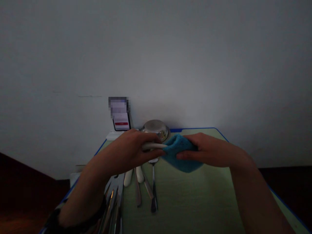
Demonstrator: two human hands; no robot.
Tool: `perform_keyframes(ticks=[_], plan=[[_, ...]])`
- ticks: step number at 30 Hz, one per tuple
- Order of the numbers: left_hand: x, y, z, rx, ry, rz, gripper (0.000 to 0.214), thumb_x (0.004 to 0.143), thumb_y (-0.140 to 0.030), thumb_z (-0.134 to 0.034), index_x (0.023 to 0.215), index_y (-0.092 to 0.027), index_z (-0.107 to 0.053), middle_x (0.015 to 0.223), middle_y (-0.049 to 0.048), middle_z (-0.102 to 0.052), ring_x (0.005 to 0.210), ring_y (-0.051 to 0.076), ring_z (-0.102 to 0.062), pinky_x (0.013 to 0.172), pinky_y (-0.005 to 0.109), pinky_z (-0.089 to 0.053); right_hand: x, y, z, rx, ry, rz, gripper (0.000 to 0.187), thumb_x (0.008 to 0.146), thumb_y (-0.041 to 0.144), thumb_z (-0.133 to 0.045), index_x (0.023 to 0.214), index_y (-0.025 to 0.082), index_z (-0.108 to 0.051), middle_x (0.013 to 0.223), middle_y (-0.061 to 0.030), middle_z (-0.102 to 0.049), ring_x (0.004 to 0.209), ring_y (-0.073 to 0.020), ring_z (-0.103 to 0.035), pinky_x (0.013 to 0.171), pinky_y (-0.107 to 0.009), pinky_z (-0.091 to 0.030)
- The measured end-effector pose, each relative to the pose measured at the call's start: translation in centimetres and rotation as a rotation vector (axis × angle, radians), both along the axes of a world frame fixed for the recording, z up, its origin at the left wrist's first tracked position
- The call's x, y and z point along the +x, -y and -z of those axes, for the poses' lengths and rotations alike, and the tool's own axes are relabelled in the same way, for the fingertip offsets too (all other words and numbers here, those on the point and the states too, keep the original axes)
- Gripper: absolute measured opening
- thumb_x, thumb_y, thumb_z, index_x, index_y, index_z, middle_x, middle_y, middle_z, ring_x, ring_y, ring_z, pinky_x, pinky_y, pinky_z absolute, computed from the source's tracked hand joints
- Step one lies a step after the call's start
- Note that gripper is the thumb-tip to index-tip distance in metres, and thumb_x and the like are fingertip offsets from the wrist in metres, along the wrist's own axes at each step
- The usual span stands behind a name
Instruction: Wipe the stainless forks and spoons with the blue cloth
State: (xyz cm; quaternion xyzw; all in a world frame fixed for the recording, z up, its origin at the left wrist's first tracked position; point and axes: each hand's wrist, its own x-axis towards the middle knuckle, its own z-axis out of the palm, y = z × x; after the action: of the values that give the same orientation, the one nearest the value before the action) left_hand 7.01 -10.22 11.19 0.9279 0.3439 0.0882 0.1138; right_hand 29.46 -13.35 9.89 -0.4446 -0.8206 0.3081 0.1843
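My left hand (136,146) is closed round a utensil with a white handle (156,146), held level above the table. A blue cloth (181,156) is wrapped about its other end, so I cannot tell what kind of utensil it is. My right hand (202,148) pinches the cloth, thumb in front and fingers behind. Below my left hand lie several utensils, among them white handles (139,174), metal handles (148,187) and one long-handled metal piece (153,182) whose upper end is partly hidden.
An upturned metal bowl (156,126) stands at the table's back edge. Left of it a phone (121,120) leans against the wall. A grey tray (119,185) with several shiny metal utensils (109,203) lies at the left of the green table (190,201), which has a blue edge.
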Motion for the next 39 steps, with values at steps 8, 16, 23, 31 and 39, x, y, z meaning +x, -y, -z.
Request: perform_keyframes(ticks=[8,16,23,31,39], plan=[[0.0,0.0,0.4,-0.022,-0.026,-0.011,0.036,0.080,-0.050,-0.048,0.089,-0.019,-0.062,0.075,0.0026,-0.062,0.070,0.015,-0.056,0.060,0.023,-0.041,-1.6,0.1,0.0,0.087,0.051,0.006,0.023,0.079,0.039,-0.054,0.072,0.017,-0.059,0.059,0.0037,-0.056,0.052,-0.0074,-0.048,0.047,-0.019,-0.035],[-1.0,0.6,-0.6,-0.033,0.184,-0.028,0.033,0.083,-0.038,-0.051,0.113,-0.026,-0.053,0.084,-0.0015,-0.065,0.065,0.010,-0.058,0.058,0.019,-0.043,0.9,0.2,-0.2,-0.008,-0.030,0.087,0.022,0.078,0.039,-0.054,0.073,0.018,-0.060,0.061,0.0032,-0.055,0.052,-0.0082,-0.048,0.045,-0.019,-0.038],[-1.5,0.0,-0.6,0.001,0.218,-0.043,0.034,0.081,-0.036,-0.054,0.113,-0.026,-0.059,0.078,-0.0005,-0.069,0.062,0.012,-0.061,0.055,0.019,-0.044,1.8,0.4,-0.3,-0.054,-0.046,0.116,0.033,0.074,0.049,-0.055,0.066,0.018,-0.059,0.053,0.0037,-0.051,0.046,-0.0081,-0.046,0.039,-0.018,-0.036],[-1.0,0.1,-0.4,-0.035,0.222,-0.039,0.033,0.080,-0.037,-0.056,0.112,-0.028,-0.059,0.075,-0.0033,-0.068,0.062,0.010,-0.061,0.058,0.018,-0.045,1.7,0.1,-0.4,-0.071,-0.006,0.180,0.037,0.072,0.054,-0.055,0.063,0.018,-0.058,0.053,0.0030,-0.053,0.046,-0.0089,-0.047,0.039,-0.020,-0.035],[-0.2,0.1,0.1,-0.104,0.120,-0.027,0.031,0.083,-0.040,-0.049,0.104,-0.018,-0.056,0.074,0.0004,-0.063,0.061,0.012,-0.056,0.054,0.021,-0.041,0.7,-0.2,-0.7,0.217,-0.015,0.325,0.044,0.078,0.056,-0.046,0.056,0.018,-0.049,0.051,0.0040,-0.044,0.045,-0.0073,-0.040,0.041,-0.020,-0.032]])
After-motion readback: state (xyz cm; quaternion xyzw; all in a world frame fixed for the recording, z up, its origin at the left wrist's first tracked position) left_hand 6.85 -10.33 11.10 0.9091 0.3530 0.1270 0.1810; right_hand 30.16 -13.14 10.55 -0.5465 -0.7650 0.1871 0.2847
